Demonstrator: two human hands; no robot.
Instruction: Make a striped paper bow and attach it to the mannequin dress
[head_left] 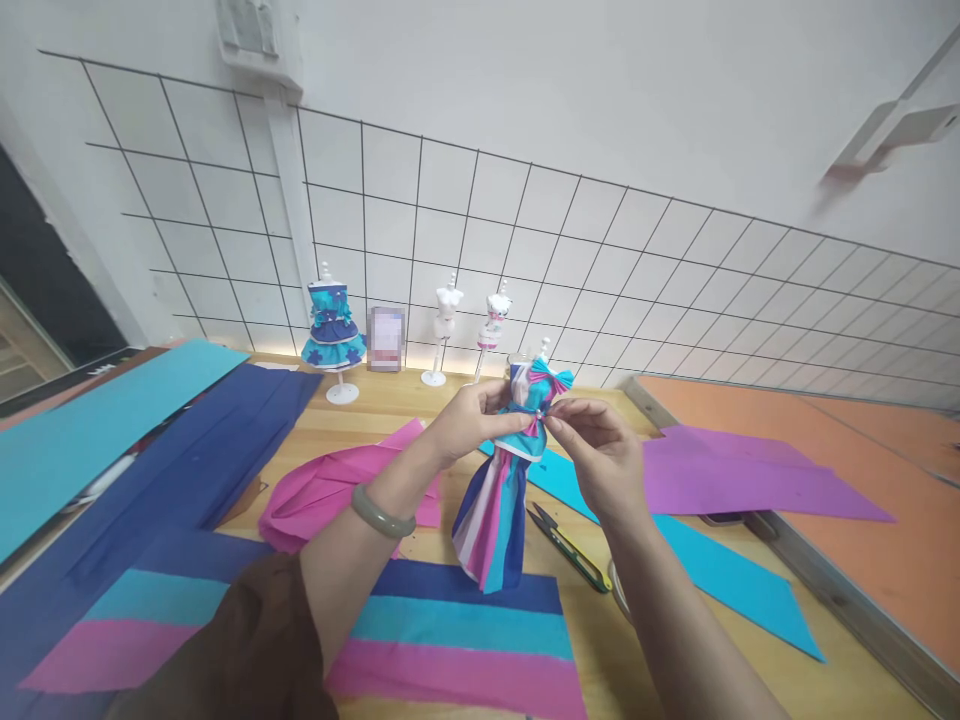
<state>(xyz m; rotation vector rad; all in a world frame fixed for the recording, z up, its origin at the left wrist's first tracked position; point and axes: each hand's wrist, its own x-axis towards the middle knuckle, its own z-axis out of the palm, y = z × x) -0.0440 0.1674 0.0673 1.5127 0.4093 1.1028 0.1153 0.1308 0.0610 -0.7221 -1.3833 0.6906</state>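
A miniature dress form (545,348) wears a long doll dress (491,520) in stripes of navy, pink, white and turquoise. On its chest sits a turquoise and pink bow (551,378), and a smaller pink bow (535,425) is at the waist. My left hand (476,415) is closed around the dressed form's waist from the left, thumb across the front. Fingertips of my right hand (596,440) pinch at the waist beside the small bow; what exactly they grip is too small to make out. Yellow-handled thread snips (570,548) lie on the table below.
Striped fabric (465,625) lies in front, with pink fabric (330,490) at left. Navy (202,450), turquoise (720,560) and purple sheets (750,475) spread around. Behind stand a blue-dressed form (332,330), two small forms (448,315) and a blurred card (386,340) before a wire grid.
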